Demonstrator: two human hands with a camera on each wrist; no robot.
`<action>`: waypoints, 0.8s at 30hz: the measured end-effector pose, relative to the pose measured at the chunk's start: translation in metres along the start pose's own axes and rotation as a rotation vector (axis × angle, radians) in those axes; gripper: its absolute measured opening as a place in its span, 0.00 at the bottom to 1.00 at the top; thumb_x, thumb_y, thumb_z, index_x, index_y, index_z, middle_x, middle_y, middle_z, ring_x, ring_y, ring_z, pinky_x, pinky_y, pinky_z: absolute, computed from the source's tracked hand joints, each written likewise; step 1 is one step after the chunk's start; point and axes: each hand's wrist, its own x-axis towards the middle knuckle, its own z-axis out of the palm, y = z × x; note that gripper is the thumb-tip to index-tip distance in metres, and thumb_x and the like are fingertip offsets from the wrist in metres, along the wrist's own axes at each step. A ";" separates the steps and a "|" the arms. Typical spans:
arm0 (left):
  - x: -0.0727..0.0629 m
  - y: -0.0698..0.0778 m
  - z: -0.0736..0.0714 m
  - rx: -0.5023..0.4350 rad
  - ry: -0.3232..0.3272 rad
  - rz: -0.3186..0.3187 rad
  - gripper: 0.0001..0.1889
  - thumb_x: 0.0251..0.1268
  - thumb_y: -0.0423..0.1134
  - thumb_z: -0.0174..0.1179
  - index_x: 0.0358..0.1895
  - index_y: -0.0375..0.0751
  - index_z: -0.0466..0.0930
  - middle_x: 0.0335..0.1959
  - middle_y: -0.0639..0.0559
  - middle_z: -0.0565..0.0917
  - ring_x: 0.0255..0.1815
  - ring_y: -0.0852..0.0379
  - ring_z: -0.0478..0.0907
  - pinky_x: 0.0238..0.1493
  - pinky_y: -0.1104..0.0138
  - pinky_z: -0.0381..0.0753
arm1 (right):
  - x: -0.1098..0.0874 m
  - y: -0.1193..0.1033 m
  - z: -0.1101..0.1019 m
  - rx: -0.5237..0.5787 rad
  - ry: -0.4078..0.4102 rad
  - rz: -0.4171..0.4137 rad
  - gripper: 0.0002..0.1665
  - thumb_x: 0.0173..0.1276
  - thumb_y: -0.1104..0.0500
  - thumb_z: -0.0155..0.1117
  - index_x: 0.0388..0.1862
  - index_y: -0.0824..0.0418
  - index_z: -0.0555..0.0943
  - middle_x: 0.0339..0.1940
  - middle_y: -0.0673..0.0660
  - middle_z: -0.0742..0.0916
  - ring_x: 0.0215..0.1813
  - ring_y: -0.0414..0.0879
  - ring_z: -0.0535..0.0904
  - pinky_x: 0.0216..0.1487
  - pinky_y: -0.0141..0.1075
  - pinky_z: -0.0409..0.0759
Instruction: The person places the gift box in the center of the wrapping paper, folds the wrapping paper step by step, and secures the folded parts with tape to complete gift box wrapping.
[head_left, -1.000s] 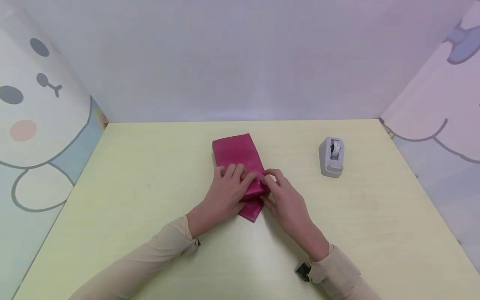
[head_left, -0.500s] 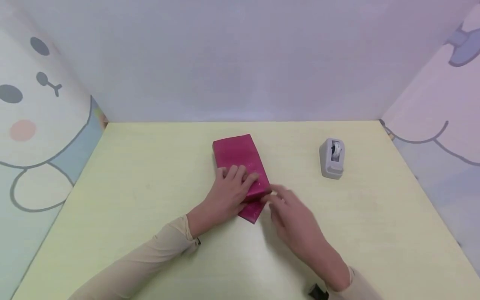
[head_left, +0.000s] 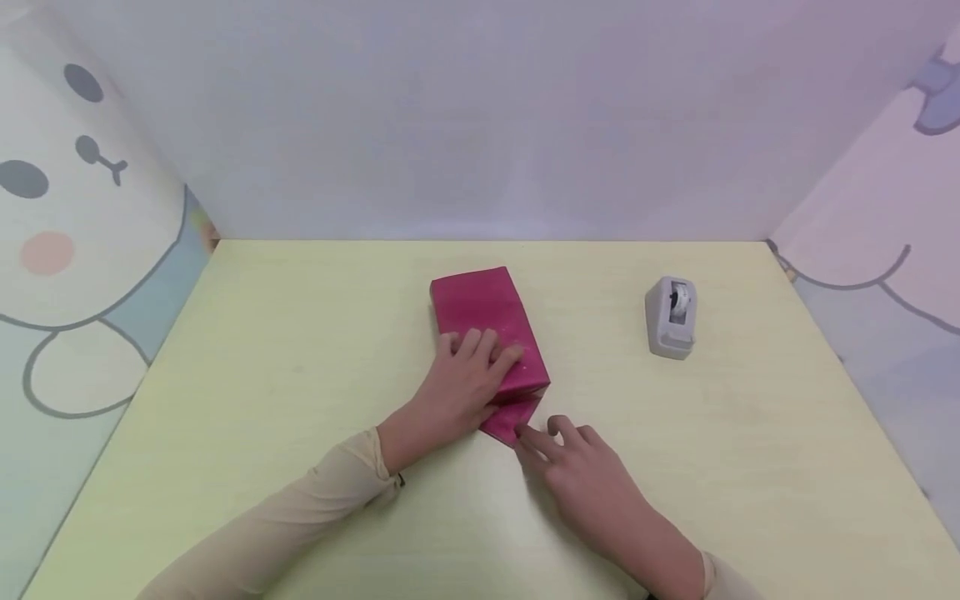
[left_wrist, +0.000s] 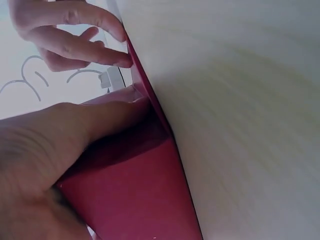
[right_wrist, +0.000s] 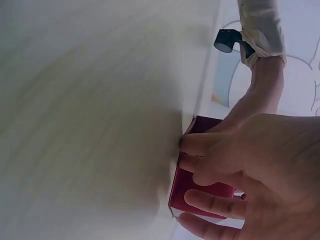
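Observation:
A box wrapped in magenta paper (head_left: 480, 302) lies on the table, with a pointed paper flap (head_left: 516, 414) sticking out from its near end. My left hand (head_left: 452, 390) holds the box, its fingers bent over the top; in the left wrist view the thumb (left_wrist: 112, 117) presses in at the folded end. Beside the flap's tip, my right hand (head_left: 592, 483) pinches the paper edge between thumb and forefinger, its other fingers raised and bent. The right wrist view shows these fingers in front of the box's end (right_wrist: 215, 190), partly hiding it.
A grey tape dispenser (head_left: 671, 321) with a roll in it stands at the back right of the pale yellow table (head_left: 300, 333). A white wall (head_left: 480, 125) rises behind, and panels with cartoon animals flank both sides.
My right hand has left the box's near right corner and come down toward me to the flap's tip. My left hand stays on the box.

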 end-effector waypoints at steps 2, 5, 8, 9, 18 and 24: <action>0.000 0.000 -0.001 0.009 -0.005 0.001 0.37 0.59 0.50 0.74 0.70 0.49 0.69 0.50 0.46 0.75 0.51 0.48 0.71 0.53 0.51 0.70 | 0.001 0.000 -0.001 0.007 0.021 0.009 0.26 0.56 0.67 0.75 0.55 0.52 0.89 0.57 0.48 0.89 0.53 0.49 0.77 0.42 0.39 0.80; 0.000 0.000 -0.002 0.016 -0.025 -0.003 0.38 0.59 0.51 0.74 0.71 0.48 0.68 0.51 0.46 0.75 0.52 0.48 0.71 0.53 0.51 0.70 | 0.007 -0.002 -0.001 0.024 0.025 0.013 0.27 0.58 0.65 0.76 0.58 0.50 0.88 0.54 0.48 0.89 0.50 0.47 0.77 0.41 0.37 0.78; 0.000 0.001 -0.003 0.011 -0.044 0.000 0.41 0.56 0.51 0.76 0.73 0.48 0.67 0.51 0.45 0.75 0.53 0.48 0.71 0.53 0.52 0.70 | 0.009 -0.006 0.000 0.015 0.002 0.008 0.29 0.59 0.64 0.75 0.62 0.50 0.87 0.54 0.48 0.87 0.49 0.46 0.77 0.39 0.37 0.78; 0.000 0.001 -0.003 0.010 -0.045 0.001 0.42 0.56 0.51 0.76 0.73 0.48 0.67 0.52 0.45 0.75 0.53 0.48 0.71 0.53 0.51 0.71 | 0.009 -0.006 0.001 0.012 -0.008 0.006 0.29 0.60 0.64 0.75 0.62 0.50 0.87 0.55 0.48 0.87 0.49 0.46 0.77 0.39 0.37 0.78; 0.003 0.001 -0.004 0.026 -0.044 0.007 0.40 0.58 0.48 0.74 0.74 0.48 0.68 0.51 0.45 0.75 0.53 0.49 0.71 0.53 0.51 0.71 | 0.005 -0.004 0.001 0.057 -0.008 0.018 0.24 0.57 0.65 0.75 0.54 0.53 0.90 0.54 0.48 0.87 0.48 0.44 0.77 0.39 0.35 0.76; 0.002 0.002 -0.003 0.000 -0.068 0.014 0.40 0.59 0.49 0.73 0.74 0.48 0.68 0.52 0.45 0.75 0.54 0.49 0.70 0.54 0.50 0.71 | 0.018 0.003 0.005 0.109 0.038 0.031 0.10 0.59 0.59 0.80 0.41 0.49 0.91 0.41 0.45 0.90 0.39 0.41 0.78 0.34 0.31 0.68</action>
